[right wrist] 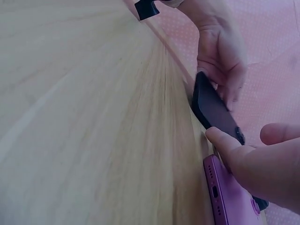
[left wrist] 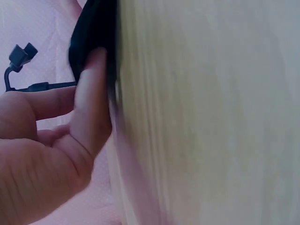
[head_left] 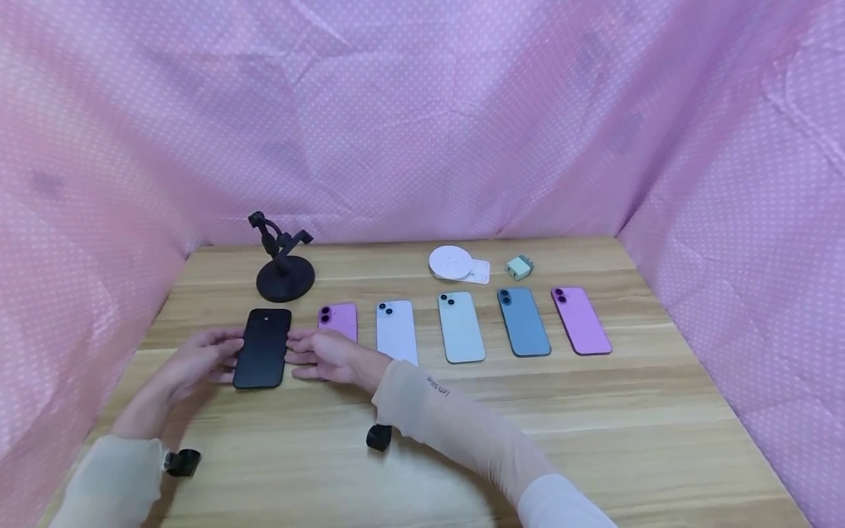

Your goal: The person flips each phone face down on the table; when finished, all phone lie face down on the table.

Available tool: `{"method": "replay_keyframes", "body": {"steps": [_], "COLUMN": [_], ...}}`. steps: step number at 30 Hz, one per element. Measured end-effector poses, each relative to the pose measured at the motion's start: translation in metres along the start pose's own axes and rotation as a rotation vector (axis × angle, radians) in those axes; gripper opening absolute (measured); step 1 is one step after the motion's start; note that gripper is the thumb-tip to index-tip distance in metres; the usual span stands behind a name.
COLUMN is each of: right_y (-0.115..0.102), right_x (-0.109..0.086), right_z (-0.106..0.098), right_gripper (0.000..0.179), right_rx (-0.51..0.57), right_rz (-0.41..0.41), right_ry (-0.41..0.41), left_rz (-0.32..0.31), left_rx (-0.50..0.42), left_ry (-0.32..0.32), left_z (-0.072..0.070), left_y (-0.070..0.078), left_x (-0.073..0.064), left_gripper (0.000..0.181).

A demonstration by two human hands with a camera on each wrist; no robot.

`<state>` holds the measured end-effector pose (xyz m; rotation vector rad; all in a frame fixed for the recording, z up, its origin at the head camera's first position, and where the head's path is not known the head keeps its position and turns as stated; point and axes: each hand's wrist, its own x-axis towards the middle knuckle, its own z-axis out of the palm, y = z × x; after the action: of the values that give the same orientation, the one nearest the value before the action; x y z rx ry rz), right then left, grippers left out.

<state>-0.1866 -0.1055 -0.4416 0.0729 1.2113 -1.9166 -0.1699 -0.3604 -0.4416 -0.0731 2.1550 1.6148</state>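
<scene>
A black smartphone lies between my two hands, towards the left of the table. My left hand grips its left edge with thumb and fingers. On the opposite edge the fingers of my right hand hold it. The right wrist view shows this phone at a slant; whether it is clear of the wood cannot be told. In the left wrist view its dark end is blurred against the left hand. A purple phone lies partly hidden under my right hand.
A black phone stand stands behind. To the right lie a pale lavender phone, a pale green phone, a blue phone and another purple phone. Behind them are a white disc, a card and a green charger plug.
</scene>
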Motion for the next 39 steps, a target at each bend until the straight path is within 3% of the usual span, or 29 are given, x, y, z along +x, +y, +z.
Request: {"method": "replay_keyframes", "body": {"steps": [8, 20, 32, 34, 36, 39], "right_y": [-0.009, -0.006, -0.012, -0.017, -0.025, -0.045], "right_x": [0.003, 0.004, 0.0, -0.005, -0.012, -0.032], "right_z": [-0.001, -0.004, -0.007, -0.01, -0.015, -0.025], "right_gripper": [0.048, 0.049, 0.048, 0.049, 0.049, 0.048], "right_rx": [-0.01, -0.016, -0.065, -0.121, -0.216, -0.451], "right_rz": [-0.022, -0.013, -0.029, -0.045, -0.071, -0.143], "right_ry": [-0.007, -0.014, -0.01, -0.02, -0.043, -0.093], "left_rz": [-0.023, -0.023, -0.035, -0.013, 0.028, 0.161], "left_rx": [0.172, 0.092, 0.141, 0.194, 0.314, 0.514], "left_ry": [0.043, 0.029, 0.029, 0.031, 0.043, 0.078], "left_z": [-0.002, 0.003, 0.003, 0.005, 0.007, 0.009], "left_y": [0.01, 0.008, 0.015, 0.019, 0.027, 0.047], "left_x": [0.008, 0.005, 0.009, 0.009, 0.006, 0.001], "left_gripper": [0.05, 0.048, 0.052, 0.053, 0.052, 0.048]}}
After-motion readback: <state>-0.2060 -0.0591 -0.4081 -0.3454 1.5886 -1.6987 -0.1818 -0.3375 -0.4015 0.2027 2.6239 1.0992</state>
